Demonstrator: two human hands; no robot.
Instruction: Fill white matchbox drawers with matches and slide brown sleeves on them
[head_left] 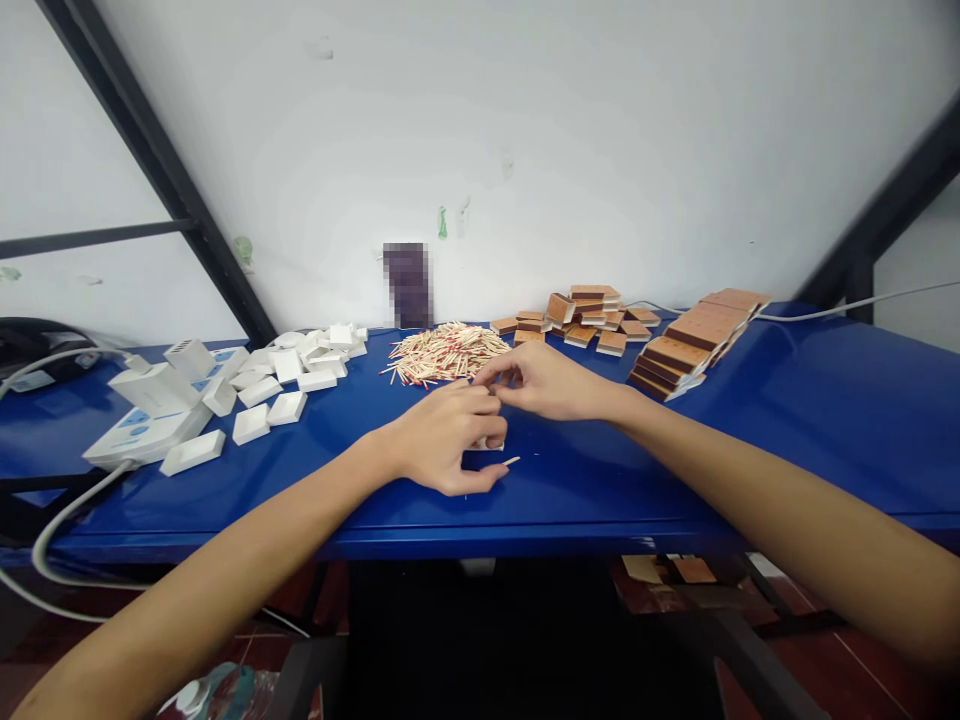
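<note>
1. Left hand, centre of the frame, back up, and look at that spread: the thumb sits wide of the curled fingers, with a clear gap between. Whether those fingers grip anything underneath, I cannot tell.
2. Right by the thumb tip, a single pale matchstick pokes out to the right; held or just lying there, the view doesn't settle it.
3. Peeking from beneath the left hand, just below the middle of the frame, a white edge with specks of red beside it; the hand covers the rest.
4. In from the right comes the right hand, thumb and forefinger narrow, tips close together at the left hand's knuckles. Anything pinched there is hidden, so I cannot tell.
5. Just behind both hands, the big heap of matches, red heads pointing every way, near the centre of the blue table.
6. Over at left, a scatter of small white trays, some tipped against each other, beside a white plug block.
7. Right of centre, a loose pile of orange-brown matchboxes; farther right, a leaning row of box sleeves, overlapping.
</note>
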